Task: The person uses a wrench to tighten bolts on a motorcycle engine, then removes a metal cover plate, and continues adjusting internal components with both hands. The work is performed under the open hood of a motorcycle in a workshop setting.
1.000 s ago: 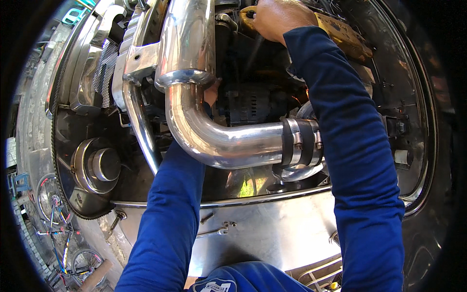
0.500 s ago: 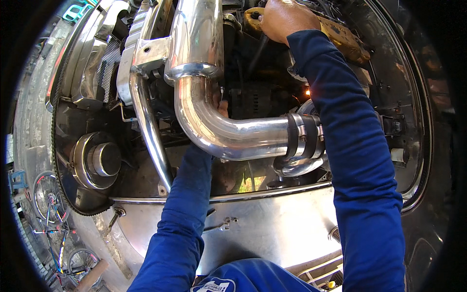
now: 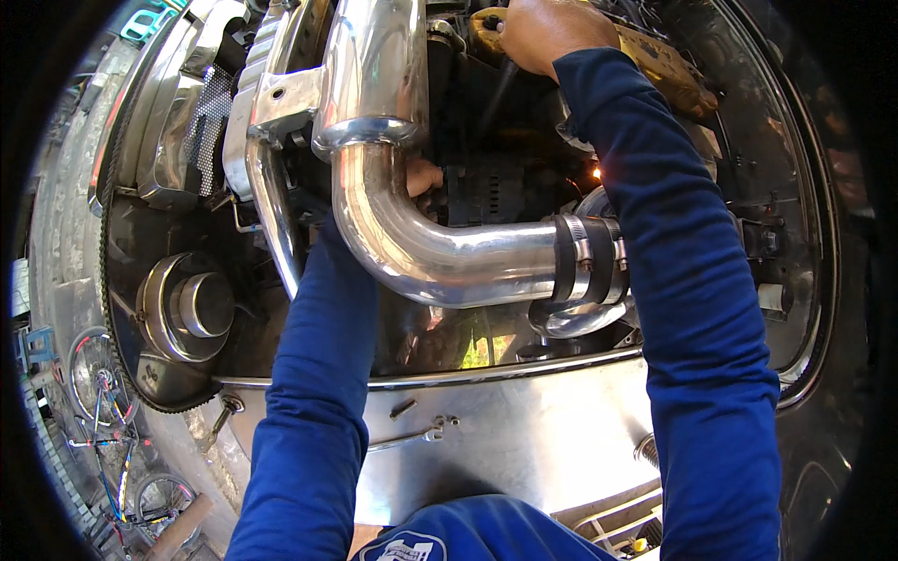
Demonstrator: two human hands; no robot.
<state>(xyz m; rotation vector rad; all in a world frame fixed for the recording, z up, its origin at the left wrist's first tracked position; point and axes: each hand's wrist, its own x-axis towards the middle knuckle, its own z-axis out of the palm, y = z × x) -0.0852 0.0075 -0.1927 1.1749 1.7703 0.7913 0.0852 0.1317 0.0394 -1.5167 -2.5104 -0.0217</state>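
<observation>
Left hand (image 3: 426,177): partly visible at upper centre, in the narrow gap between the polished elbow pipe (image 3: 402,248) and the dark slotted unit (image 3: 491,192). Fingers mostly hidden; cannot tell whether spread or pinching. Right hand (image 3: 552,37): top of frame, at the yellow cover (image 3: 664,70); fingers cut off or turned away, grip cannot be determined. Clearances: left sleeve (image 3: 323,318) passes beneath the elbow, with little room there; right sleeve (image 3: 673,243) overlaps the pipe's clamped end. A wider gap separates the elbow from the engine bay's front lip (image 3: 505,371). Containers: round metal housing (image 3: 187,307), left of frame inside the bay, interior hidden. On the bright panel (image 3: 524,439), lower centre: wrench (image 3: 407,440), small fasteners (image 3: 453,421).
</observation>
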